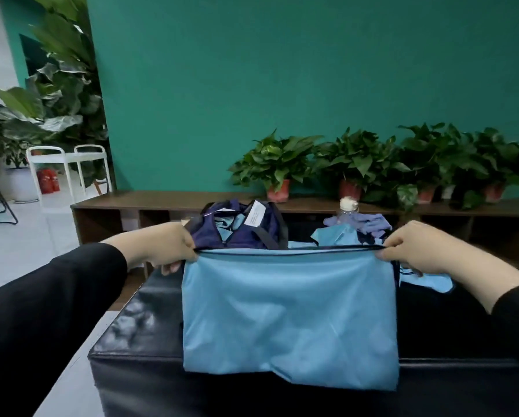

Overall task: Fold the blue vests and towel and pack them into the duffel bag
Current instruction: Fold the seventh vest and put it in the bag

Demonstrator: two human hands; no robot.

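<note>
- You had the blue vest (288,314) stretched wide at frame centre, its long axis running left to right, lower edge draped on the black bench (137,326).
- Your left hand (164,248) and right hand (414,251) each pinched a top corner, fingers curled on the dark trim.
- The duffel bag (237,227) sat just beyond, upper centre, nearer your left hand, mouth seemingly open.
- A bottle (347,209) and more blue cloth (339,236) lay behind at right.

Both arms extended forward, dark sleeves to the wrists.
Left hand (164,246) and right hand (414,246) raised level, well apart, fingers curled in a pinch.
</note>
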